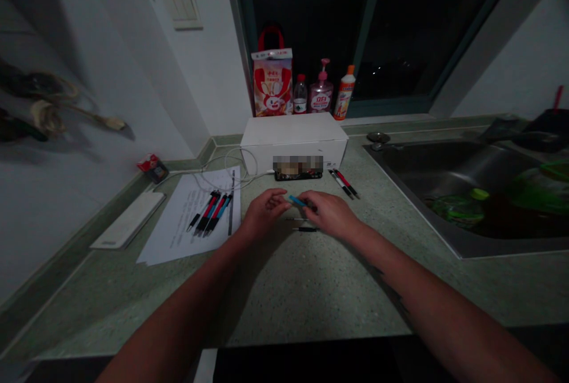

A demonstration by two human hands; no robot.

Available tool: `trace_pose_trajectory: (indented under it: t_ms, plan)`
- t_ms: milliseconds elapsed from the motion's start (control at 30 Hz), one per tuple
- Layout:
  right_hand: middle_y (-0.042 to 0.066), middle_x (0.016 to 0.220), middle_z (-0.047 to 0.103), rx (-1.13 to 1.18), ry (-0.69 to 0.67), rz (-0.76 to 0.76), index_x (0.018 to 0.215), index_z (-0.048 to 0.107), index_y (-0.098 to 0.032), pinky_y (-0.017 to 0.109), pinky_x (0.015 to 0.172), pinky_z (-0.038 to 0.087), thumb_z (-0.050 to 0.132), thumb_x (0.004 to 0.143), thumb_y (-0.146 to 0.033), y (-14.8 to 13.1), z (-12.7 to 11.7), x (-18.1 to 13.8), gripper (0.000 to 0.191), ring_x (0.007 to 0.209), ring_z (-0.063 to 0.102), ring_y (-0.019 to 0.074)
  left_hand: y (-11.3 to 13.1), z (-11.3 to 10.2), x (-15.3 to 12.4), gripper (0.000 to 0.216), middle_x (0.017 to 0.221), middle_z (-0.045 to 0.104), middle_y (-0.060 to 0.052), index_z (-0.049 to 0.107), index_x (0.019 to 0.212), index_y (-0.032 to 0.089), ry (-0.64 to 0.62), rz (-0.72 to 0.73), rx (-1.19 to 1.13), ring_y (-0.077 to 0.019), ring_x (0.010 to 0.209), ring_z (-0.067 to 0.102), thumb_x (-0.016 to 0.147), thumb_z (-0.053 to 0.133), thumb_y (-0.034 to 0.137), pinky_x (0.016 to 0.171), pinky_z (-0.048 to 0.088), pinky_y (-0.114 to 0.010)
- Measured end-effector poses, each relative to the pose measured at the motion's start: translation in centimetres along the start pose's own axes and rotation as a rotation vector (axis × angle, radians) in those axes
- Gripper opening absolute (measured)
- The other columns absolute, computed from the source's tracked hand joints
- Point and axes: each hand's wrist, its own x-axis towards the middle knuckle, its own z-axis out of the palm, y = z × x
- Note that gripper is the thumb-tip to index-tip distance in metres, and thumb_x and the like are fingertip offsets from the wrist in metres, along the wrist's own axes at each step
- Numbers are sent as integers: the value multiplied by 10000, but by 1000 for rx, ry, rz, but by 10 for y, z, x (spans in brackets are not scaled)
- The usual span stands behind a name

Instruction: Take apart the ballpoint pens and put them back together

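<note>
My right hand (331, 212) pinches a blue pen barrel (297, 200), which points left toward my other hand. Curled fingers bring my left hand (265, 211) close to the barrel's left end; anything small between its fingertips is too blurred to name. Beneath the hands, a black pen part (306, 229) lies on the green speckled counter (284, 294), with a thin refill-like piece (297, 219) just behind it. Several click pens with black grips (211, 214), in red and blue, rest on printed paper sheets (178, 229) to the left. Two more pens (344, 184), one red and one white, lie at right.
A white box (293, 131) stands behind, with a phone (297, 174) leaning on it and a white cable (224, 187). Bottles (320, 95) and a red bag (272, 83) line the window. The steel sink (413, 160) is right; a flat white box (128, 220) lies left.
</note>
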Motion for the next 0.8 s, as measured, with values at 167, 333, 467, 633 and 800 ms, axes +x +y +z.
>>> trace_pose_trajectory:
  t_ms: [167,333,467,633,800]
  plan:
    - [59,916,750,6,96,237,1118,593,-207,289,641,412,577,881,-255,0,-2,2,243,774,689,217,-1,0,-5,121,913,703,-58,723,907,191,-158,243,425,-209,880,640,786,722,192,809,506,-335]
    - [39,926,753,55,101,227,1157,571,-218,283,644,415,557,899,-250,-1,-4,2,261,801,702,218,3,2,-6,94,885,688,-63,732,869,189,-306,289,625,-214,873,611,819,670,139,796,469,-327]
    - [39,913,752,36,117,260,1065,611,-217,286,671,431,554,916,-288,1,-5,3,174,813,700,219,7,3,-6,132,883,669,-66,703,842,175,-319,284,686,-207,862,594,848,593,103,786,460,-318]
    - [72,954,755,-39,133,308,1153,619,-205,302,690,450,496,957,-284,7,-8,4,245,838,697,232,10,-1,-5,152,870,673,-59,688,886,174,-263,212,659,-202,832,596,907,541,145,778,475,-328]
    - [89,1002,756,-109,130,303,1244,614,-209,327,694,480,483,946,-229,10,-10,3,326,839,700,248,9,-8,-4,252,963,695,-68,698,1101,193,-115,368,547,-212,936,603,978,478,198,852,476,-351]
